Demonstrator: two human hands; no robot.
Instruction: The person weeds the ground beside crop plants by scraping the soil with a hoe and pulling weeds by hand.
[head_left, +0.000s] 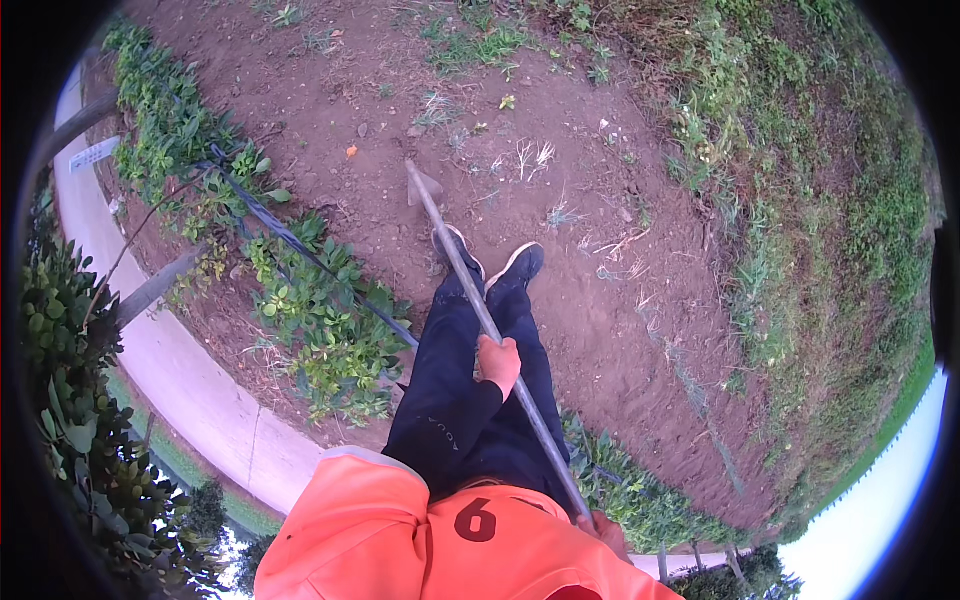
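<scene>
My left hand (499, 365) is wrapped around the middle of a long hoe handle (472, 292), in front of my legs. My right hand (606, 534) grips the same handle near its rear end, beside my right hip and partly hidden by my orange shirt. The handle slants from there up and left past my shoes. At its far end the dull metal hoe blade (424, 189) is at the bare brown soil (360, 195), just ahead of my left shoe (459, 251); whether it touches the ground I cannot tell.
A leafy hedge row (322, 315) with a dark hose or cable (277, 225) runs along my left. Wooden posts (161, 285) lean there, beside a concrete path (202, 382). Dry weed tufts (536, 157) dot the soil. A grassy slope (817, 210) rises on the right.
</scene>
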